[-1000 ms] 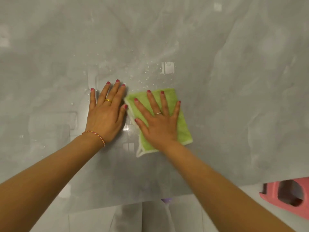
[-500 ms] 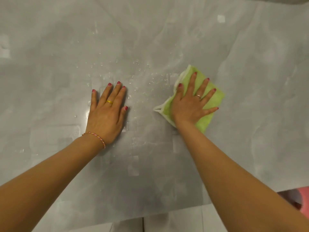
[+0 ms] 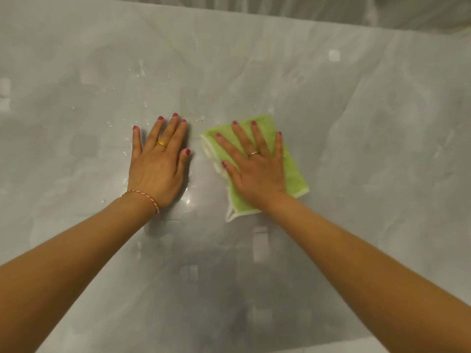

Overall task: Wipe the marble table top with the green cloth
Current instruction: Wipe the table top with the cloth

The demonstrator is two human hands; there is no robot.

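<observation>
Green cloth [image 3: 293, 171] under spread right hand [image 3: 254, 171], swept back leftward from half a second ago, just beside flat, spread left hand [image 3: 158, 166] on marble table [image 3: 369, 123]; droplets [image 3: 201, 120] remaining beyond, wiping judged midway.

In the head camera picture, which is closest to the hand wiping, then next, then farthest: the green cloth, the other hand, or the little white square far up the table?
1. Green cloth with white edging: directly under the flat right hand, touching it.
2. Left hand: flat on the marble table top, just left of the cloth.
3. Small white square reflection: far up the table, toward its back edge.
</observation>
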